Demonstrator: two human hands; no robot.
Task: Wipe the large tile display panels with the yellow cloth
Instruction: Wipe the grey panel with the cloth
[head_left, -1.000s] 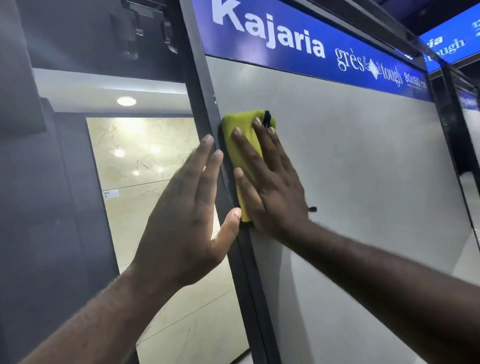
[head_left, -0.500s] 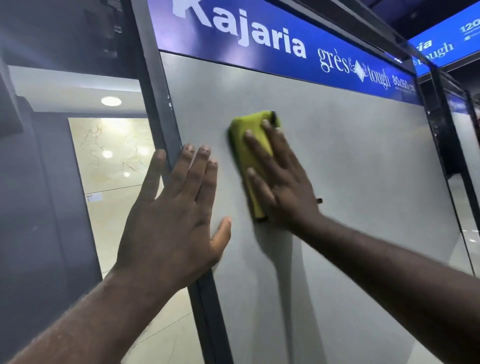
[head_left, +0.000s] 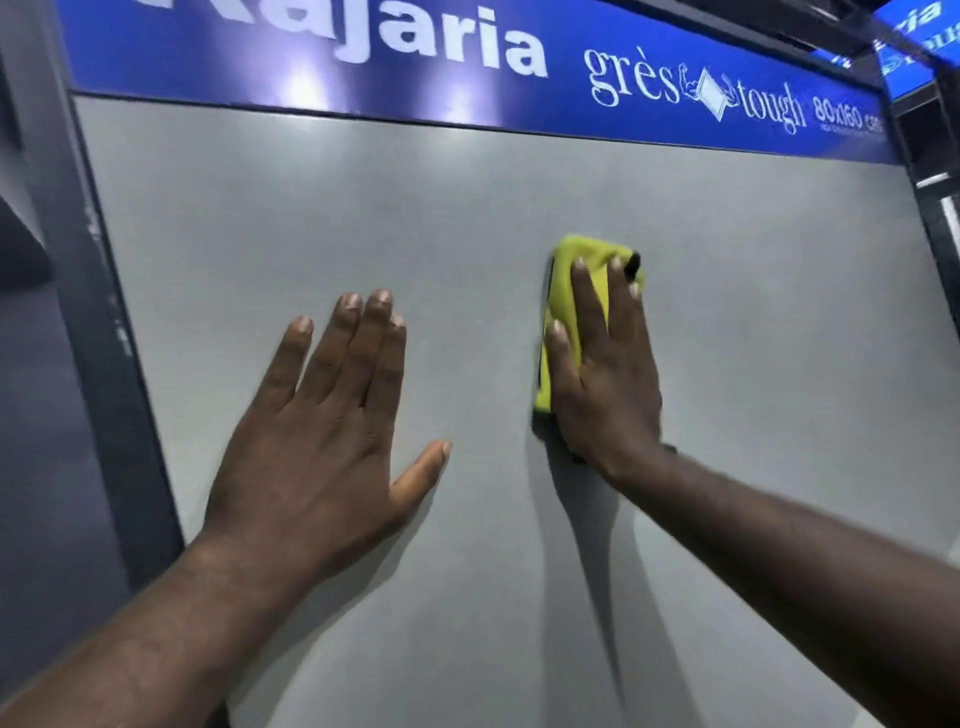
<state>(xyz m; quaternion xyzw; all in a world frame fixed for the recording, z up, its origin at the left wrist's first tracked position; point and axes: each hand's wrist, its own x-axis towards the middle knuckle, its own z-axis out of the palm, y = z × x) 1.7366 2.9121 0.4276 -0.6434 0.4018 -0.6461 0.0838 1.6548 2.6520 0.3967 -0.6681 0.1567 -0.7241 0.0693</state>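
Cloth (head_left: 582, 248): a folded yellow pad, flat against the grey panel (head_left: 519, 182) in its upper half, right of middle and well below the blue header (head_left: 311, 57).
Change: a second ago you had it hard against the dark frame (head_left: 119, 338) at the panel's left edge. It has since swept rightward at about the same height.
Right hand (head_left: 605, 384): spread flat over the cloth, fingers straight and pointing up, pressing it to the tile rather than gripping it.
Left hand (head_left: 311, 441): palm flat on the bare panel, fingers straight, thumb out. It has come off the frame and followed the cloth, and is now left of middle.
Spacing: your hands are apart, with bare tile between them.
Meaning: you look to be mid-stroke on a pass along the top. The strip toward the right edge and everything lower down probably still needs wiping.
Watch: your bare left palm sits on tile the cloth has just crossed, so it may leave marks there.
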